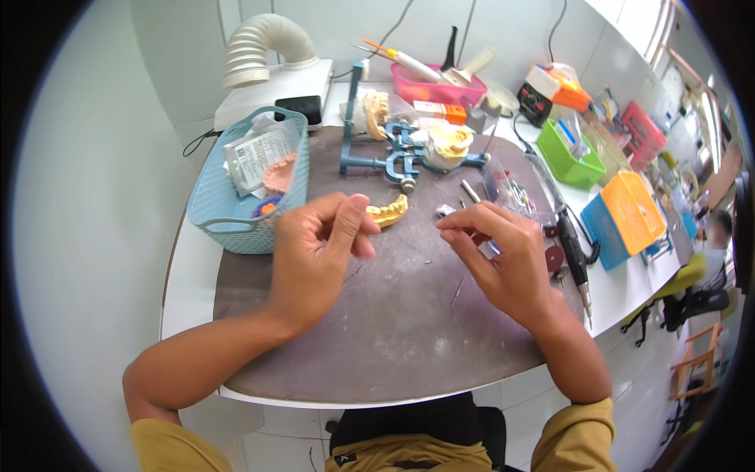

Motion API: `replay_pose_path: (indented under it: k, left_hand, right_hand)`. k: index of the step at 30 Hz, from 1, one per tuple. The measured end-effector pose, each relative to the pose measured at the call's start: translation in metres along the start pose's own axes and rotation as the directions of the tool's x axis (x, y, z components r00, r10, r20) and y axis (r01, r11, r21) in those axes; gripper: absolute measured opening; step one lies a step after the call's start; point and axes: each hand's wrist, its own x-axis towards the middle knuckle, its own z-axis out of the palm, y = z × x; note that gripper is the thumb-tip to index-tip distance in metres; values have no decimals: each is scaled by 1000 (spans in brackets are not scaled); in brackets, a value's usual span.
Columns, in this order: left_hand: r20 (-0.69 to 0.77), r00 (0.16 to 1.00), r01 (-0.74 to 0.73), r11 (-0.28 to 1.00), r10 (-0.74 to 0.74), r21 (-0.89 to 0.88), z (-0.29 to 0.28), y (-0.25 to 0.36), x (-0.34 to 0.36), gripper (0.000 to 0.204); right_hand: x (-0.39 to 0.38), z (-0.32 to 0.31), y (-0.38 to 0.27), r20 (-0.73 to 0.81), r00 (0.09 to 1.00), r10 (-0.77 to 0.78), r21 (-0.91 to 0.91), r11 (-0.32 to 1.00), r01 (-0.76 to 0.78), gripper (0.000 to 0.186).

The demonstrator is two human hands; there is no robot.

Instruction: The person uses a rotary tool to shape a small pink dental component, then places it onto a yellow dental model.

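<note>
The fingers of my left hand point(318, 252) are curled, with a yellow dental cast point(389, 211) at their tips; whether they grip it is hidden. My right hand point(503, 267) is closed, thumb and index close together, and what is between them is too small to name. Small metal bits point(444, 211) and a partly hidden blue item point(493, 249) lie by it. Beyond both hands stands a blue articulator point(350, 141) with pale casts point(447, 145). Thin metal tools point(458, 293) lie on the grey mat point(370, 330).
A light-blue basket point(208, 197) with packets is left. A pink tray point(436, 93) and white hose unit point(267, 47) stand behind. At right are a clear box point(519, 189), handpiece point(576, 259), green basket point(570, 157) and orange-blue containers point(629, 212). Another person point(712, 259) sits far right.
</note>
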Motion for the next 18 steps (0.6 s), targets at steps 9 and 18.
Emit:
replay_pose_path:
  k: [9, 18]
  left_hand:
    - [115, 867, -411, 565, 485, 715, 15, -10, 15, 37]
    - [144, 885, -394, 548, 443, 737, 11, -11, 14, 29]
  right_hand:
    - [-7, -2, 14, 56, 998, -1, -112, 994, 7, 10]
    - [3, -21, 1, 32, 982, 185, -234, 957, -172, 13]
